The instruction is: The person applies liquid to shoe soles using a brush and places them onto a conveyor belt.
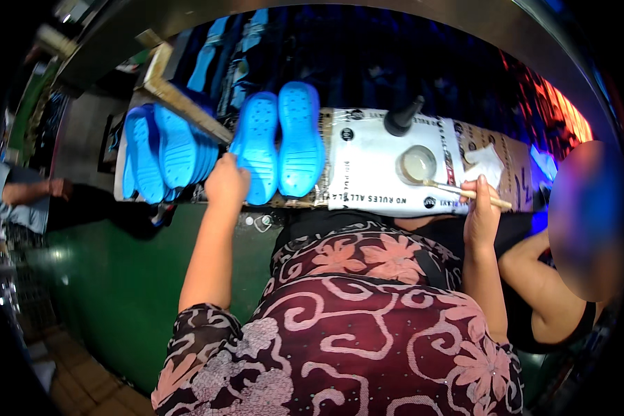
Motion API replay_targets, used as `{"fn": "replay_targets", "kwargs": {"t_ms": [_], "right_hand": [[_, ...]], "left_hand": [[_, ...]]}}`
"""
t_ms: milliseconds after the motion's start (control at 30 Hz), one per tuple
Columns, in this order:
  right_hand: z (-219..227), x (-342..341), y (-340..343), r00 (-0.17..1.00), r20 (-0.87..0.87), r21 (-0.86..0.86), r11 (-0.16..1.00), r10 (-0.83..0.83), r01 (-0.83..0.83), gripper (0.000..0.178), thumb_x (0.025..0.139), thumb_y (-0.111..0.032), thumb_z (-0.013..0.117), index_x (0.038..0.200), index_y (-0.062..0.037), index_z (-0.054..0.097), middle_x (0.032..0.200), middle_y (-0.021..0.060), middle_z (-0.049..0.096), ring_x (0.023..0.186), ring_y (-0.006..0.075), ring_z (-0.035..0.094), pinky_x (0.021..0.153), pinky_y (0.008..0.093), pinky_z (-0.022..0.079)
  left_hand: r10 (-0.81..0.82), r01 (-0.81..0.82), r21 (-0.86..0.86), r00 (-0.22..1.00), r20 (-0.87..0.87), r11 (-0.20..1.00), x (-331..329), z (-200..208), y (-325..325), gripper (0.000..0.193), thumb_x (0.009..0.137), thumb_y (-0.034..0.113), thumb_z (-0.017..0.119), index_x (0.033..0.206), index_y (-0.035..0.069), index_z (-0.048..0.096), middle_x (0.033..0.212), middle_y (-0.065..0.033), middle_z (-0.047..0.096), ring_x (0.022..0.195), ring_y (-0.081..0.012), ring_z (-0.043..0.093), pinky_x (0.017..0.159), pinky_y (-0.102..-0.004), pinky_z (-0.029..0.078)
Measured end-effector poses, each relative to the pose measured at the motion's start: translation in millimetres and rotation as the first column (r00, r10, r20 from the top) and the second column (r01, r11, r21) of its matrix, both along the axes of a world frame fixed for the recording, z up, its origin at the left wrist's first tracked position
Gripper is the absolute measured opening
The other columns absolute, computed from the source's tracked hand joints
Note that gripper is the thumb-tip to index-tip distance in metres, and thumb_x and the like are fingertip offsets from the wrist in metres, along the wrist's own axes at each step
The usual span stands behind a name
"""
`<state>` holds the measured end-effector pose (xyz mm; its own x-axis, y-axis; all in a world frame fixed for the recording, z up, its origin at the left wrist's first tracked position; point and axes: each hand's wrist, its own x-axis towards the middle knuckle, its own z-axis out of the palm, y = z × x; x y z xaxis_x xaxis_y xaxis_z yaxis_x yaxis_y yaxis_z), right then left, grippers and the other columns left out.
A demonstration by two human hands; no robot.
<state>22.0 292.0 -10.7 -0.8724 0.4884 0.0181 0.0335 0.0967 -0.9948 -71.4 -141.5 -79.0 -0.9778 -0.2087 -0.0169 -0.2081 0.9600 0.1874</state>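
Note:
Two blue shoe soles stand side by side on the bench, a left sole (pixel 258 132) and a right sole (pixel 299 139), with small dimples at the top and ridges lower down. My left hand (pixel 227 182) is closed at the lower left edge of the left sole, its fingertips partly hidden. A thin light-handled brush (pixel 452 188) is pinched in my right hand (pixel 483 211). The brush's tip reaches the near rim of a small round bowl (pixel 419 165) holding a cloudy, clear-looking substance. This bowl rests on a white printed sheet (pixel 367 166).
More blue soles (pixel 180 149) are stacked at the left beside a wooden bar (pixel 187 111). A black cone-tipped bottle (pixel 403 116) stands behind the bowl, and a crumpled white tissue (pixel 485 165) lies to its right. One person (pixel 541 277) sits close on my right; another person (pixel 21 194) is at far left.

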Motion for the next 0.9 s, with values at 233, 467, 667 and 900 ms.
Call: {"fn": "replay_targets", "kwargs": {"t_ms": [233,467,667,900], "right_hand": [[-14,-3,28,0.999,0.030,0.026,0.999,-0.043,0.042,0.039,0.094,-0.032,0.052,0.078,0.0018,0.064,0.066,0.0059,0.057,0.065,0.0115,0.051,0.067,0.0245,0.039],[-13,-9,17,0.997,0.067,0.032,0.999,0.036,-0.039,0.035,0.093,-0.028,0.054,0.079,0.0024,0.064,0.070,0.0065,0.060,0.065,0.0112,0.052,0.066,0.0239,0.041],[-27,-3,45,0.998,0.063,0.004,1.000,-0.026,0.026,0.035,0.094,-0.027,0.053,0.079,0.0029,0.064,0.070,0.0072,0.061,0.065,0.0109,0.053,0.065,0.0236,0.042],[-23,-19,42,0.998,0.004,0.080,0.995,0.064,-0.064,0.032,0.094,-0.023,0.052,0.080,0.0015,0.067,0.067,0.0047,0.061,0.065,0.0096,0.054,0.062,0.0224,0.042]], "left_hand": [[-0.172,0.224,0.125,0.928,-0.331,0.967,-4,33,29,0.034,0.076,0.012,0.063,0.109,0.007,0.054,0.081,-0.0086,0.061,0.077,-0.0307,0.060,0.067,-0.0411,0.048],[-0.245,0.259,0.105,0.961,-0.132,0.960,-5,20,71,0.041,0.072,0.009,0.063,0.112,0.009,0.058,0.092,-0.0124,0.061,0.080,-0.0322,0.061,0.068,-0.0426,0.050],[-0.284,0.281,-0.042,0.951,-0.119,0.959,-18,12,63,0.041,0.074,0.013,0.059,0.115,0.017,0.060,0.095,-0.0151,0.063,0.083,-0.0345,0.062,0.069,-0.0444,0.051],[-0.273,0.272,-0.022,0.962,-0.010,0.962,-23,6,73,0.023,0.076,0.020,0.061,0.094,0.006,0.062,0.083,-0.0135,0.065,0.078,-0.0335,0.062,0.066,-0.0437,0.049]]}}
